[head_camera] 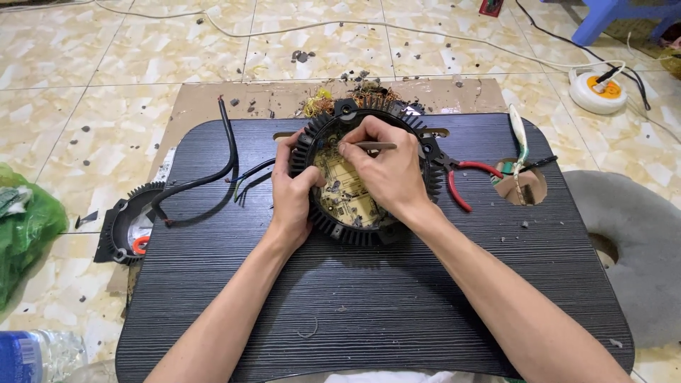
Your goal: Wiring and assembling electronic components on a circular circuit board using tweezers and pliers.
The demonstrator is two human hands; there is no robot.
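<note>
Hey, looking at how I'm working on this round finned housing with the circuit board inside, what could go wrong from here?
1. The thin tool in your right hand is pressed toward the circuit board; a slip might scratch it or jab your left hand, which grips the finned housing close by.
2. The black cable leaving the housing ends in bare wires that may snag.
3. The red-handled pliers lie right by your right wrist and might get knocked.

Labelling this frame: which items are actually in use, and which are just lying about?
In use:
finned round housing
circuit board
thin tool
left hand
right hand

Lying about:
red-handled pliers
black cable
second housing
green bag
power socket
</note>
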